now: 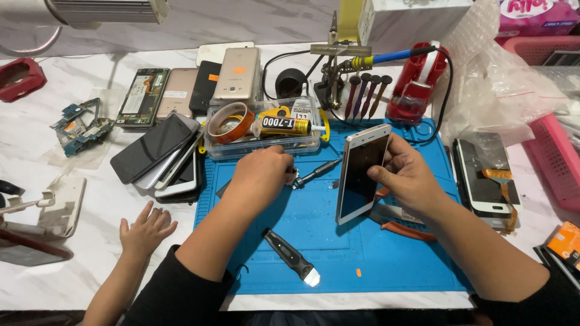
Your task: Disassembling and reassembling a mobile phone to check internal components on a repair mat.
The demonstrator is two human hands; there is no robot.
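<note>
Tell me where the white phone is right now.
In the head view, the white phone stands on edge, right of centre over the blue mat, gripped by the right hand, with the screwdriver and left hand to its left.

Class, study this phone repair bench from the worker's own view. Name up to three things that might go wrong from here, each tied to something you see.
1. The right hand holds the white phone upright on its edge on the blue mat; it might slip or tip.
2. A small hand of another person rests near the stacked phones and may reach the tools.
3. The left hand works by a screwdriver, which may roll.
</note>
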